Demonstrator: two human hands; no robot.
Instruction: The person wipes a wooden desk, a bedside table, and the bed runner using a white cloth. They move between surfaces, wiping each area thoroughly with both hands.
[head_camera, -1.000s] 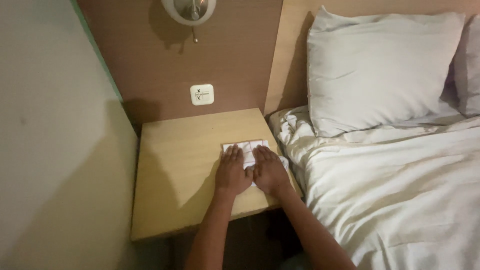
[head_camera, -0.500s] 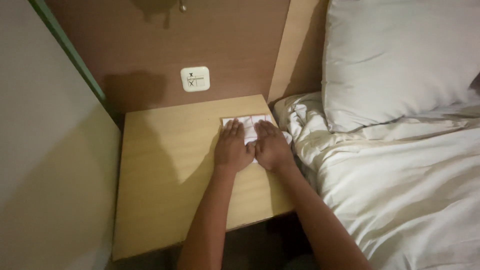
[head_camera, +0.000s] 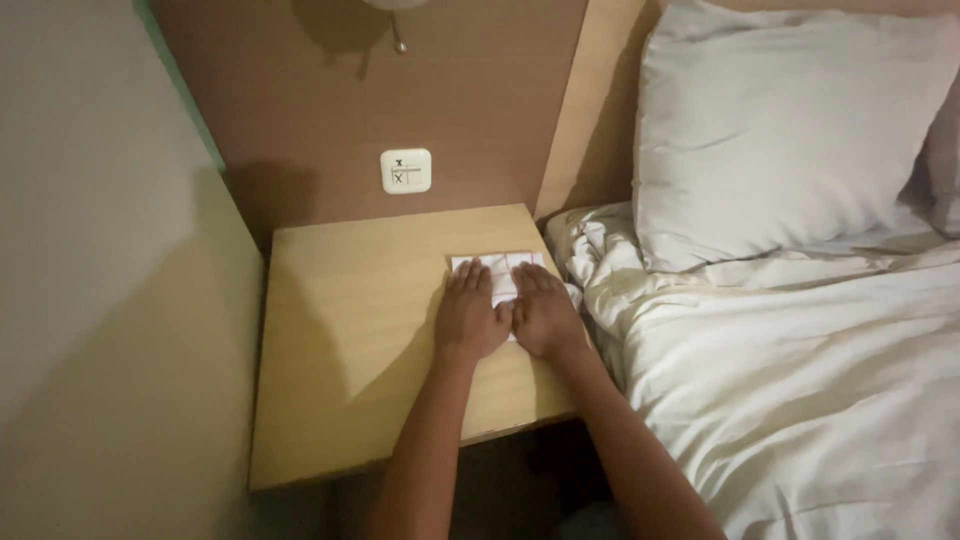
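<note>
A small white folded cloth or paper (head_camera: 503, 270) lies flat on the wooden bedside table (head_camera: 340, 340), near its right edge. My left hand (head_camera: 470, 315) rests palm down on the left part of it, fingers spread. Beside it, touching at the thumbs, my right hand (head_camera: 543, 312) presses flat on the right part. Both hands cover most of the white piece; only its far edge and a strip between the hands show. Neither hand grips anything.
A wall switch plate (head_camera: 405, 171) sits on the brown panel behind the table, with a lamp's pull cord (head_camera: 399, 40) above. A bed with rumpled white sheets (head_camera: 780, 390) and a pillow (head_camera: 790, 130) lies right of the table. A pale wall (head_camera: 100, 300) stands on the left.
The view has shifted and tilted a little; the hands stay flat on the white piece in nearly the same spot on the table.
</note>
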